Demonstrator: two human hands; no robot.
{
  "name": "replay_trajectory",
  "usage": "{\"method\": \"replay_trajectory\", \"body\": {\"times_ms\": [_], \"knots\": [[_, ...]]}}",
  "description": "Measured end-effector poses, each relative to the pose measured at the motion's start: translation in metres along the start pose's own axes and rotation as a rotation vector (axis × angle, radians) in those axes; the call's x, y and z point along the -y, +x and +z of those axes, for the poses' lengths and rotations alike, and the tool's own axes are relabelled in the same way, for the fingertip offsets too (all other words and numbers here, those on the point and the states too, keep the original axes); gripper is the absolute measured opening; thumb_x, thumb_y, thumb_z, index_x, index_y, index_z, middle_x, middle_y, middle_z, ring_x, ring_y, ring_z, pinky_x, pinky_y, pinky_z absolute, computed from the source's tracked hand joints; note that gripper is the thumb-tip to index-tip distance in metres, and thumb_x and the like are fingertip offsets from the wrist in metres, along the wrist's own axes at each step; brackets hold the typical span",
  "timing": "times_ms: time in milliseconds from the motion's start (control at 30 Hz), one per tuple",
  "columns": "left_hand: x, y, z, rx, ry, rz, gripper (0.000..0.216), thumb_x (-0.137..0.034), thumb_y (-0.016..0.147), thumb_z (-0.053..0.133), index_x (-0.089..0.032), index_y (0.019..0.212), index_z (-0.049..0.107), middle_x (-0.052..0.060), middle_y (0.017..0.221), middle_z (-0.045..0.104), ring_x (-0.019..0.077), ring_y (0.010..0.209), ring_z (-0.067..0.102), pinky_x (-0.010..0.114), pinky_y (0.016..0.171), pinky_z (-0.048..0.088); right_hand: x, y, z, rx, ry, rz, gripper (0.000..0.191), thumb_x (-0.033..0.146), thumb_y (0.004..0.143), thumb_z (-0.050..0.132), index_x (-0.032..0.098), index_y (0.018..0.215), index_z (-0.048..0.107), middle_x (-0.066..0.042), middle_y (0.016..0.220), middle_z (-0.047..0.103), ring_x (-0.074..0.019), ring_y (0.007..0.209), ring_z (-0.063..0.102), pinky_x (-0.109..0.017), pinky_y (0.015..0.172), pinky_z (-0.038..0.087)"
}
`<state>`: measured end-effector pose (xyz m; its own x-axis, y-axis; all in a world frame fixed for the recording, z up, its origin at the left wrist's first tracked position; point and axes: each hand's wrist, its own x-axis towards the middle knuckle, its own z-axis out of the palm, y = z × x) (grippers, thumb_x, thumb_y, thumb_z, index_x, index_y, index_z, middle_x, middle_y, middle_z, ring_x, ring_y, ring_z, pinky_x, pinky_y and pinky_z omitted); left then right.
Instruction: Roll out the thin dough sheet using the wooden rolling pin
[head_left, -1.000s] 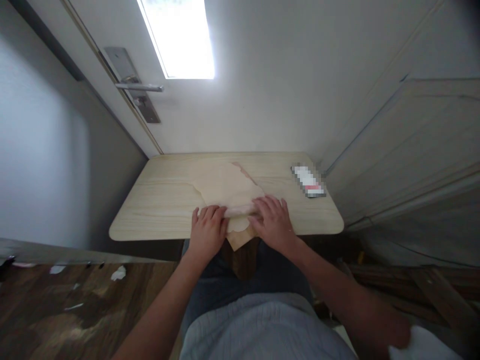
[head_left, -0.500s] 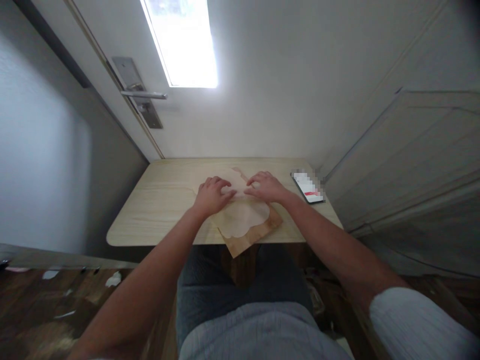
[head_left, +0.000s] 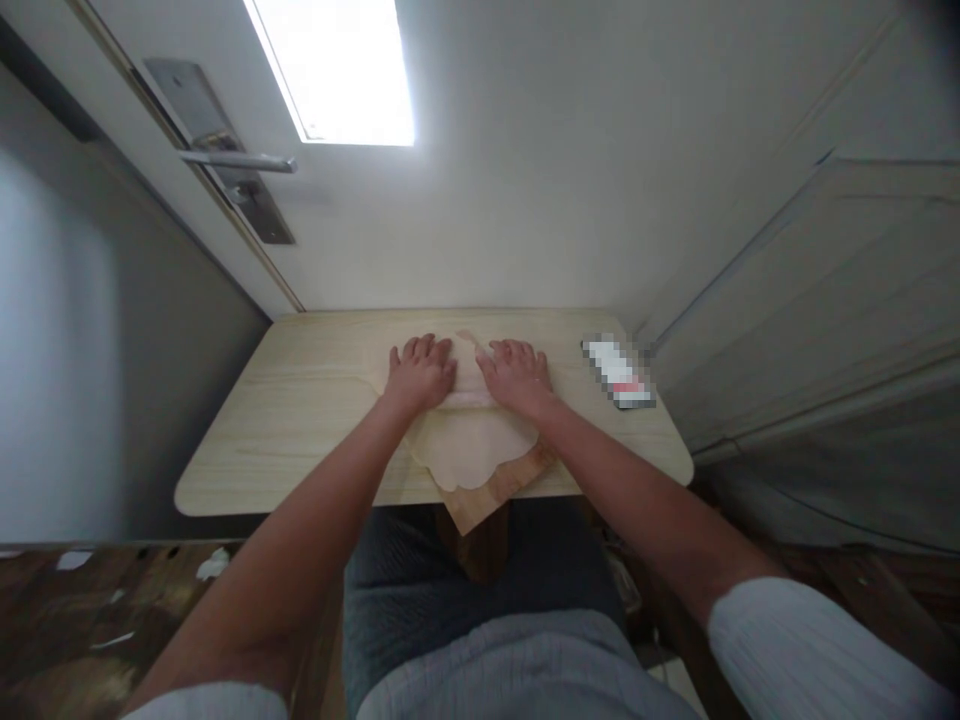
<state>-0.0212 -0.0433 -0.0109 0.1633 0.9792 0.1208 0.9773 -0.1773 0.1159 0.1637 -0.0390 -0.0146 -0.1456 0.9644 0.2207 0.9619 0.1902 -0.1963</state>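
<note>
This looks like a small room in a home. At the far side stands a white door (head_left: 525, 200) with a brushed-metal lever handle (head_left: 240, 160) and a bright frosted glass pane (head_left: 337, 70). A small pale wooden counter with rounded corners (head_left: 300, 400) is set against it. The dark wood-plank floor (head_left: 90, 620) at near left is littered with white scraps.

The desk (head_left: 315, 400) is pale blond wood with fine grain. The sheet (head_left: 472, 445) is cream, its backing (head_left: 487, 500) tan-brown. The phone (head_left: 619, 372) shows white and red. The floor (head_left: 90, 620) is dark brown, the door handle (head_left: 240, 160) silver.
</note>
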Motion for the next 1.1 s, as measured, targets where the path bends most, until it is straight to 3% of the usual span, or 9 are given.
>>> {"method": "replay_trajectory", "body": {"times_ms": [533,1100], "knots": [[-0.007,-0.029,-0.004,-0.006,0.012,0.033,0.054,-0.046,0.101,0.022,-0.028,0.15,0.036,0.009,0.158,0.036,0.0316,0.143,0.031,0.063,0.113,0.026,0.005,-0.03,-0.003,-0.015,-0.003,-0.03,0.051,0.049,0.102,0.035,0.02,0.143,0.046,-0.013,0.144,0.052,-0.0328,0.13,0.042,-0.056,0.108,0.025],[-0.019,-0.057,-0.006,-0.132,0.013,0.039,0.048,-0.042,0.101,0.026,-0.028,0.141,0.048,0.008,0.152,0.046,0.0297,0.139,0.038,0.059,0.112,0.028,0.011,-0.061,-0.006,-0.042,-0.008,-0.047,0.052,0.048,0.101,0.036,0.02,0.144,0.045,-0.014,0.145,0.051,-0.0344,0.133,0.039,-0.058,0.111,0.02]]}}
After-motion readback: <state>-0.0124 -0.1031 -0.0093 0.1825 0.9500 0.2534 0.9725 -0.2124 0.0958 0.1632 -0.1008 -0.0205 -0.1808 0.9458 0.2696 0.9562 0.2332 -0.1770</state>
